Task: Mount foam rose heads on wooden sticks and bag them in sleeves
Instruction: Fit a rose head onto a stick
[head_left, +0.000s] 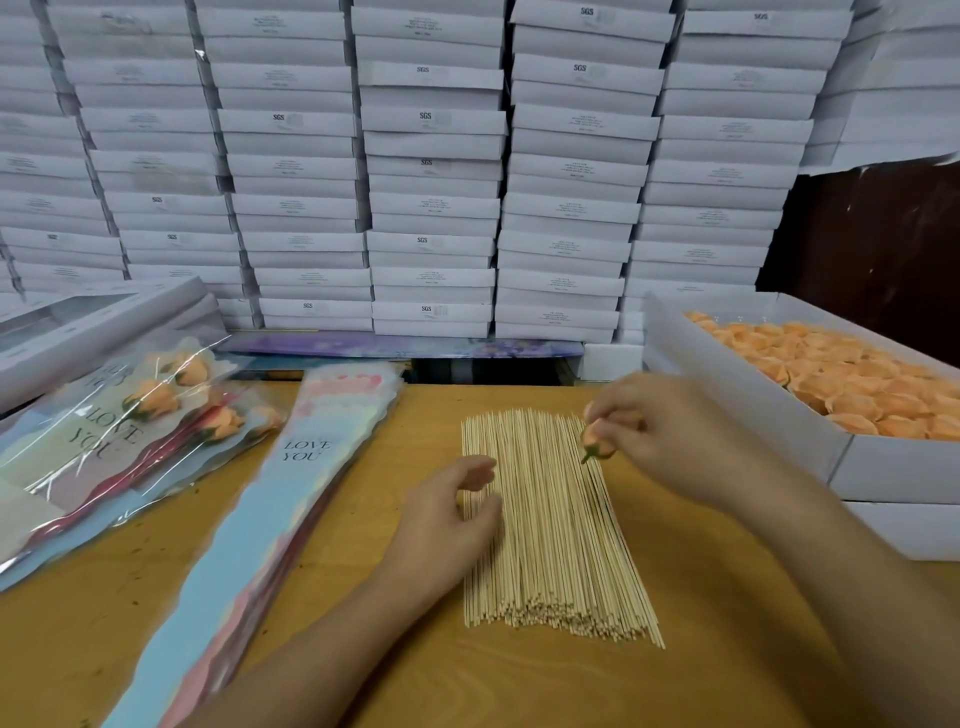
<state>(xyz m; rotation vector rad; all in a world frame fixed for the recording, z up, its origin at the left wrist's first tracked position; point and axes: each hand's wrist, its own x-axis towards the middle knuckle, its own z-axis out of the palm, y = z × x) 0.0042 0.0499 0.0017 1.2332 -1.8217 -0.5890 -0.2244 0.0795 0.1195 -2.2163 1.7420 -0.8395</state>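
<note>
The right hand (660, 431) pinches a rose head (597, 441), green base down, over the far right of the sticks (545, 519) at frame centre, likely poised for spiking. The left hand (452, 525) rests on the sticks' left edge, fingers loosely curled, seemingly picking one out. Bare table (363, 649) lies below the sticks; sleeves (291, 467) crowd the left, the box (779, 410) the right.

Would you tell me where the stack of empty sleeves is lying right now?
The stack of empty sleeves lies left of centre on the table, between the bagged roses and the wooden sticks.
</note>
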